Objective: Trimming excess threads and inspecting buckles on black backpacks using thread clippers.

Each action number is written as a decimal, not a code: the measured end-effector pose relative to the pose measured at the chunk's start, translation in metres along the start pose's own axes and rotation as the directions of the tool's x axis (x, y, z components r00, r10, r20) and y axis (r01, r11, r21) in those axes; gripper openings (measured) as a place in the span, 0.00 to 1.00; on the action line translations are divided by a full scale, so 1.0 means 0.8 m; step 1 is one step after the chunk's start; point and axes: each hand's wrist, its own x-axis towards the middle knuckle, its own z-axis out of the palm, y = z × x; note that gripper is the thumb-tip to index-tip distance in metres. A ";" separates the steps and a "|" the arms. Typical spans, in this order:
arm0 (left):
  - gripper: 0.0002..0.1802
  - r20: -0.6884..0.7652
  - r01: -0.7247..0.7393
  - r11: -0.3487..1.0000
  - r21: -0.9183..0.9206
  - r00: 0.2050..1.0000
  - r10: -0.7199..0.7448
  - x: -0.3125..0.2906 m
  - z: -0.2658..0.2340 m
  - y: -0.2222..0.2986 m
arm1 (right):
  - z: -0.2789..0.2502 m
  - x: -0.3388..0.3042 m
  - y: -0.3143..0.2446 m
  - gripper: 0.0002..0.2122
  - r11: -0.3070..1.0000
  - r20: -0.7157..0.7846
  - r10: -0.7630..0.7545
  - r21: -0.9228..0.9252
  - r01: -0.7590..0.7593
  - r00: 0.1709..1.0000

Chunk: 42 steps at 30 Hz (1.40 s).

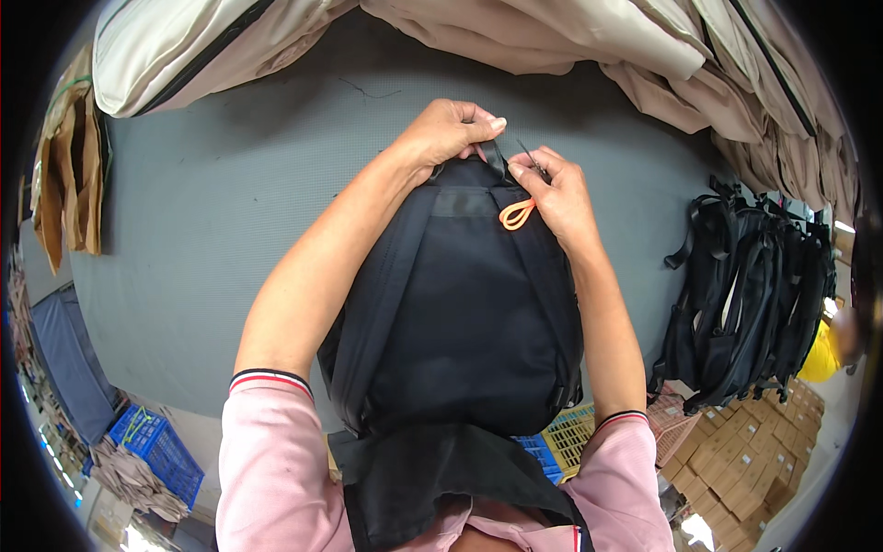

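Note:
A black backpack (464, 294) lies on the grey table with its shoulder straps facing up and its top pointing away from me. My left hand (452, 133) is closed at the top of the bag, pinching the black webbing handle (497, 158). Close beside it, my right hand (556, 189) is closed around small thread snips (529, 152), their dark pointed blades sticking out toward the handle. An orange cord loop (517, 215) hangs below the right fingers over a shoulder strap. The fingers hide most of the snips.
Beige bags (552, 32) are heaped along the table's (202, 248) far edge. Several black backpacks (745, 294) are piled at the right. Brown paper (69, 175) hangs at the far left. Blue crates (156, 451) and cardboard boxes (750, 451) stand below; a person in yellow (819, 354) is at the right.

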 end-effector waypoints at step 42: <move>0.14 -0.199 -0.242 0.368 0.898 0.522 0.829 -0.023 0.008 -0.010 | -0.026 -0.050 -0.019 0.18 0.948 0.106 0.250 0.174 -0.265 0.962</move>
